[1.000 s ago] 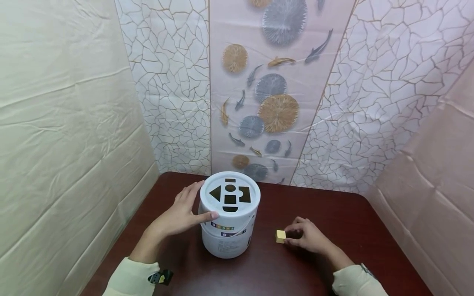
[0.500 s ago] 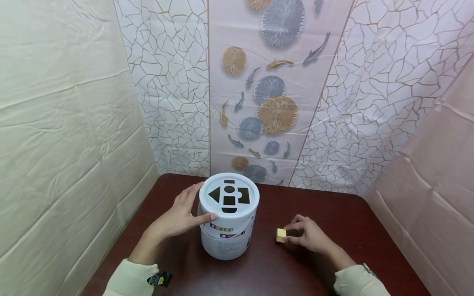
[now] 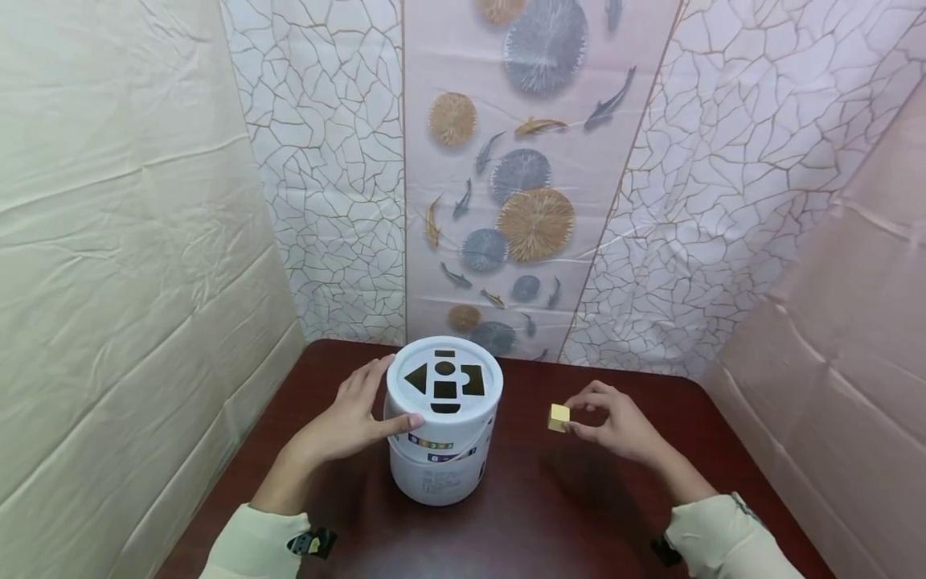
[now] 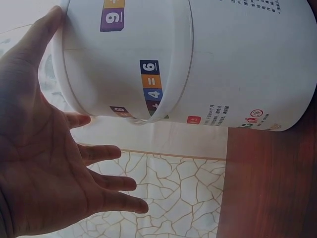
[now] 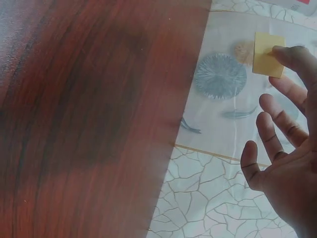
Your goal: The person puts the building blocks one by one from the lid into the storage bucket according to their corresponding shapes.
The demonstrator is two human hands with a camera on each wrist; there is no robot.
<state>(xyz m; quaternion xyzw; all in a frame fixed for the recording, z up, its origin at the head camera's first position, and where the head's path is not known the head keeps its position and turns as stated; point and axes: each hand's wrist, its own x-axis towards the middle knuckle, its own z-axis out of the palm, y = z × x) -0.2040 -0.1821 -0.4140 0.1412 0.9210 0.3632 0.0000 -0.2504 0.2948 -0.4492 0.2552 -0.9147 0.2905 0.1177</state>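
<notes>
A white bucket (image 3: 437,474) stands upright on the table, its lid (image 3: 414,404) pierced by dark shaped holes, among them a triangle, a circle and a square. Against the lid's left rim rests my left hand (image 3: 347,418), thumb at the near side and fingers toward the back. In the left wrist view the fingers (image 4: 113,182) of that hand are straight and spread. To the right of the bucket, my right hand (image 3: 615,422) pinches a yellow block (image 3: 559,417) between thumb and fingertip, above the table. The right wrist view shows the block (image 5: 267,55) with the other fingers loosely bent.
The dark red-brown table (image 3: 521,531) meets a patterned cloth (image 3: 499,209) at the back. Pale cloth walls (image 3: 145,281) close in both sides. A thin handle (image 4: 184,59) hangs around the bucket's side.
My right hand has lifted the yellow block off the table, up and slightly away from me. The left hand stays on the bucket. The head view has shifted slightly.
</notes>
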